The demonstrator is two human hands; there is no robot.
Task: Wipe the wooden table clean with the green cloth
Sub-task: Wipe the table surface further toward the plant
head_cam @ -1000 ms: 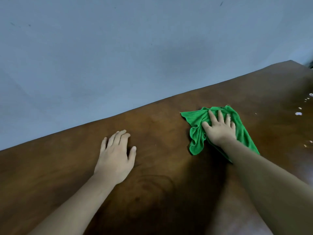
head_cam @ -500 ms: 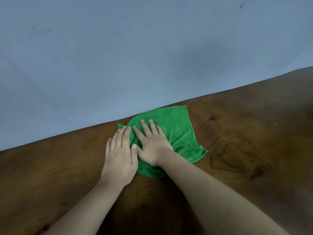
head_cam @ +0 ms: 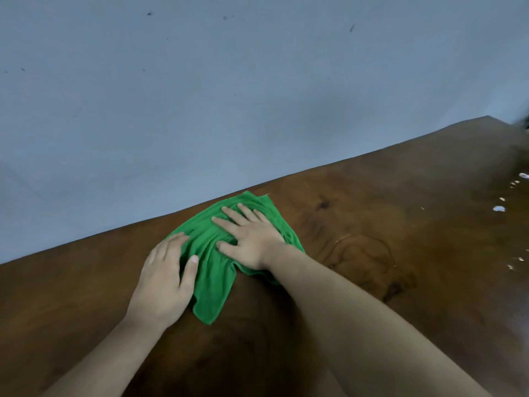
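Observation:
The green cloth (head_cam: 213, 270) lies bunched on the dark wooden table (head_cam: 400, 282) near its far edge. My right hand (head_cam: 249, 239) presses flat on the cloth with fingers spread. My left hand (head_cam: 166, 279) lies at the cloth's left edge, its fingertips and thumb resting on the fabric. A damp streaked patch (head_cam: 363, 262) shows on the wood to the right of the cloth.
A plain blue-grey wall (head_cam: 229, 96) runs right behind the table's far edge. Small white specks and droplets (head_cam: 499, 208) dot the table at the far right.
The cloth has bunched up and its lower part now trails toward me. My right hand has shifted slightly right on it, and my left hand now rests on its left edge.

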